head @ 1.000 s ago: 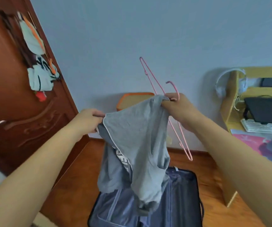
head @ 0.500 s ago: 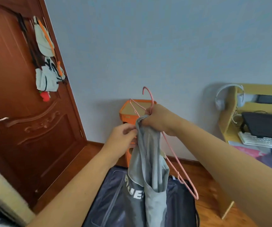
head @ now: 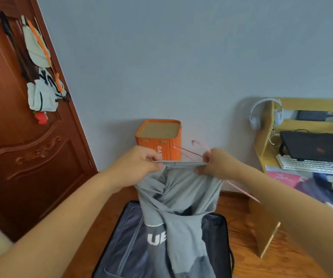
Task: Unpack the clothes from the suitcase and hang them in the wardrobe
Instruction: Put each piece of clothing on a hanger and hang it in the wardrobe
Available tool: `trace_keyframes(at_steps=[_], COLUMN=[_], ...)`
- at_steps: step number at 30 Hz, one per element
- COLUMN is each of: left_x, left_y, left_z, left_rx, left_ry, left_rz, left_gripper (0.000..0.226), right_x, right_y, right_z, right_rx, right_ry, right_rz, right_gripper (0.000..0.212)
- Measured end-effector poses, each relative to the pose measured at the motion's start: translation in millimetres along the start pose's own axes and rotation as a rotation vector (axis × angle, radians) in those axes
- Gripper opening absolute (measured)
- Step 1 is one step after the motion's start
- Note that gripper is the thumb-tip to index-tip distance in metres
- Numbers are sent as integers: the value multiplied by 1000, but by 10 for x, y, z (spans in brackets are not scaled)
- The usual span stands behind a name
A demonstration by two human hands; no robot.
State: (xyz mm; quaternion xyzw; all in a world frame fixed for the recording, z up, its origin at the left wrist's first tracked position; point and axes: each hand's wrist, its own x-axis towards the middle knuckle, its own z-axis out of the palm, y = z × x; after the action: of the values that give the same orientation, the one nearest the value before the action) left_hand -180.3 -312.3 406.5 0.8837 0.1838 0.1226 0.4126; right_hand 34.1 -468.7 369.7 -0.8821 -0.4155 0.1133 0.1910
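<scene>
A grey shirt [head: 178, 199] with white lettering hangs in front of me over the open dark suitcase [head: 125, 241] on the floor. My left hand [head: 139, 163] pinches one side of the shirt's stretched edge. My right hand [head: 215, 163] pinches the other side and also holds a thin pink hanger [head: 189, 150], whose hook sticks up behind the fingers and whose bar runs down behind my right forearm. The wardrobe is not in view.
An orange box [head: 158, 139] stands against the grey wall behind the shirt. A brown door [head: 21, 137] with bags hanging on it is at left. A wooden desk [head: 266, 137] with laptop, keyboard and headphones is at right.
My hands have moved apart and lower, stretching the shirt's edge flat between them. The hanger now lies lower and flatter behind my right hand.
</scene>
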Motion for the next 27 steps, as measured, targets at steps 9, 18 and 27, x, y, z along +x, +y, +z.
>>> trace_keyframes(at_steps=[9,18,27], left_x=[183,689,711], left_y=[187,-422,-231], left_z=[195,297,454], left_rx=[504,269,443], left_ry=[-189,318,308], left_rz=[-49,-305,-130], left_gripper=[31,30,45], right_x=[-44,-582,-612], right_y=[266,501,39], right_z=[17,-263,-101], right_rx=[351,459,456], right_ry=[-77,188,86], right_rz=[35,-67,-90], right_gripper=[27,24,38])
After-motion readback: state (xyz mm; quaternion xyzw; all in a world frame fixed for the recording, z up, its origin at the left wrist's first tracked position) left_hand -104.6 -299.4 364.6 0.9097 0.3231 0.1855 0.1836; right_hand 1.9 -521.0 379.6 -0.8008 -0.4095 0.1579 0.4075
